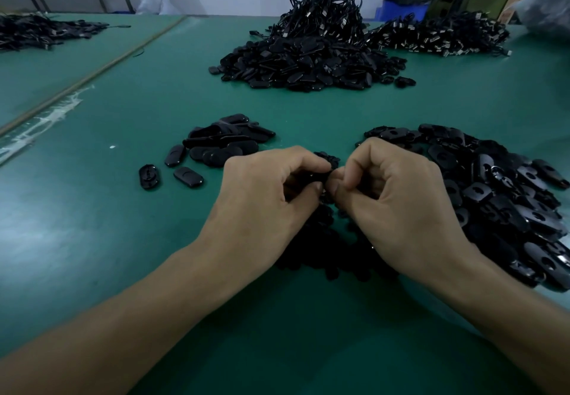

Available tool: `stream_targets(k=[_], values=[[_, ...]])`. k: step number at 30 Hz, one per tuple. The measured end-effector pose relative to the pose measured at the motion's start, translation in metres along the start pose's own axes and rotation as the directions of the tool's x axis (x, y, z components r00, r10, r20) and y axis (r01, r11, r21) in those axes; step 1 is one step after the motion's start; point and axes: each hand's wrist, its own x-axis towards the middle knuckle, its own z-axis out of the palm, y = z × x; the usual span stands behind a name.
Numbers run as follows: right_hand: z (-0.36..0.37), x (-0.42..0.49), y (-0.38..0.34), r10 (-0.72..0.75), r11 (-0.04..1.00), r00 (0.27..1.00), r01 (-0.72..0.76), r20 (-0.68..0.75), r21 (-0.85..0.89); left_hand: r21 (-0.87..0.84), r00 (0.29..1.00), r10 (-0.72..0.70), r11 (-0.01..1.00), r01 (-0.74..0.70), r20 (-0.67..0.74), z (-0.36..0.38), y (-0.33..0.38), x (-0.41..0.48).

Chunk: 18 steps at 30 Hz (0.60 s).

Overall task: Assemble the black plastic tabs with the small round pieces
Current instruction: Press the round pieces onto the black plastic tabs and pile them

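1. Head view, progress: the small heap of closed tabs at eleven o'clock from the hands looks finished. The far bigger heap of holed tabs at three o'clock seems to await work, so the job is likely at an early stage.
2. The left hand and right hand meet at centre above the desk. Their curled fingers pinch one black tab; whether its round piece is seated is hidden.
3. The round pieces lie in a dark heap at six o'clock, under the hands.
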Motion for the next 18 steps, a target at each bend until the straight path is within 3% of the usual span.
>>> stream_targets(k=[11, 18], values=[[-0.0032, -0.0008, -0.004, -0.003, 0.994, 0.997, -0.006, 0.079, 0.113, 0.061, 0.999, -0.032, 0.998, 0.031, 0.019, -0.005, -0.0047, 0.0026], [-0.0045, 0.0038, 0.0012, -0.038, 0.998, 0.998, 0.04, 0.043, -0.048, -0.074, 0.992, -0.115, 0.99, 0.12, 0.059, -0.0032, -0.0032, 0.0037]])
